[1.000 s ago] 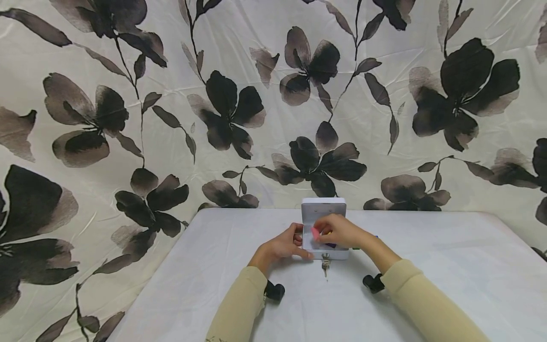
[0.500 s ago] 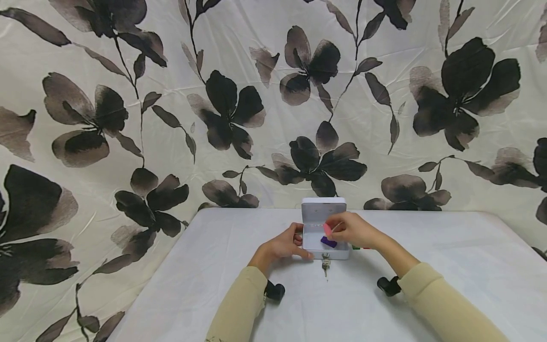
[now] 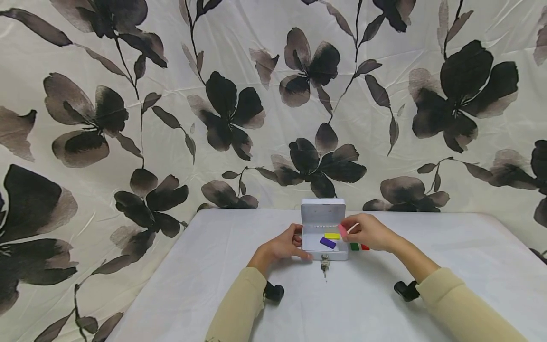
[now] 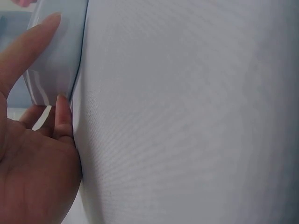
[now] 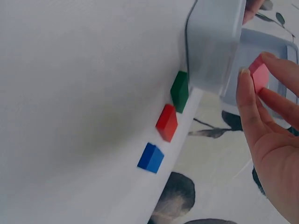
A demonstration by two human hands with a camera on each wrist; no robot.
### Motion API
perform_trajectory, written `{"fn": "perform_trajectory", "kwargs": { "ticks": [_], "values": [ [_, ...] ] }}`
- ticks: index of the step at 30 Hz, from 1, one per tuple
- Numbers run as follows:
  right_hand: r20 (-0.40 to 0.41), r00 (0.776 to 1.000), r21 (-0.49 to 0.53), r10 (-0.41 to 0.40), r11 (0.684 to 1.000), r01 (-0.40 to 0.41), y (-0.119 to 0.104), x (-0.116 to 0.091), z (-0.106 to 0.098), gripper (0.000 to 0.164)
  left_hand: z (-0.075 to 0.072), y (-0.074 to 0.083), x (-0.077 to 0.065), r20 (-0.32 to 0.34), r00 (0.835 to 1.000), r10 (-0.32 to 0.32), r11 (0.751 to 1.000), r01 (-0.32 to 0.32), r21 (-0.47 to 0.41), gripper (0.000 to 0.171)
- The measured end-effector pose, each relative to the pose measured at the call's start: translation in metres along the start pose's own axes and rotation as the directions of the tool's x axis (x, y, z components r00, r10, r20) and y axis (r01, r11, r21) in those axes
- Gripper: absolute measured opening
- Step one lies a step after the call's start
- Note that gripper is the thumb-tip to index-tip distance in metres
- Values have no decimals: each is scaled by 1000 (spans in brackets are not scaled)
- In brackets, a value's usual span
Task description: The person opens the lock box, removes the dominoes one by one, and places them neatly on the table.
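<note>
A white lockable metal box [image 3: 311,247] stands with its lid [image 3: 323,212] raised. Its left front corner is held by my left hand [image 3: 283,243], thumb along the front and fingers at the side. Between thumb and fingertips my right hand [image 3: 371,232] pinches a pink block [image 5: 259,74], over the box's right edge. Inside the box lie a yellow block [image 3: 332,236] and a purple block [image 3: 327,243]. To the right of the box, a green block [image 5: 180,92], a red block [image 5: 167,122] and a blue block [image 5: 151,157] rest in a row on the table.
Keys [image 3: 324,267] hang from the lock on the box's front. A white cloth covers the table [image 3: 196,266]. Behind it hangs a flower-patterned curtain [image 3: 256,118]. Each wrist wears a black camera.
My right hand has moved rightward with the pink block, from above the box's middle to its right edge, uncovering the purple and yellow blocks. My left hand has stayed on the box.
</note>
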State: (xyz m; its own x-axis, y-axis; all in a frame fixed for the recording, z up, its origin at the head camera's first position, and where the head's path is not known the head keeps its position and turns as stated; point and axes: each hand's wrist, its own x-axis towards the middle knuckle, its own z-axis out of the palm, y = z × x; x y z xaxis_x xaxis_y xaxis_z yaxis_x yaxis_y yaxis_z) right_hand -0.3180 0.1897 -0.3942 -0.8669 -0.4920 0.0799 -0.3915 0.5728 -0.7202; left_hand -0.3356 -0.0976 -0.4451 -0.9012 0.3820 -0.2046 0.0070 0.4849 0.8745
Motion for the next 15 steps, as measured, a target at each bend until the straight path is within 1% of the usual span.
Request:
{"fn": "perform_trajectory", "kwargs": {
  "ticks": [9, 15],
  "values": [
    [-25, 998, -31, 55, 998, -56, 6, -16, -13, 38, -1, 0, -1, 1, 1000, 16, 1000, -16, -22, 90],
    [-33, 998, -42, 59, 997, -61, 14, -27, -22, 36, 0, 1, -2, 1, 1000, 17, 1000, -17, -25, 90]
  ]
}}
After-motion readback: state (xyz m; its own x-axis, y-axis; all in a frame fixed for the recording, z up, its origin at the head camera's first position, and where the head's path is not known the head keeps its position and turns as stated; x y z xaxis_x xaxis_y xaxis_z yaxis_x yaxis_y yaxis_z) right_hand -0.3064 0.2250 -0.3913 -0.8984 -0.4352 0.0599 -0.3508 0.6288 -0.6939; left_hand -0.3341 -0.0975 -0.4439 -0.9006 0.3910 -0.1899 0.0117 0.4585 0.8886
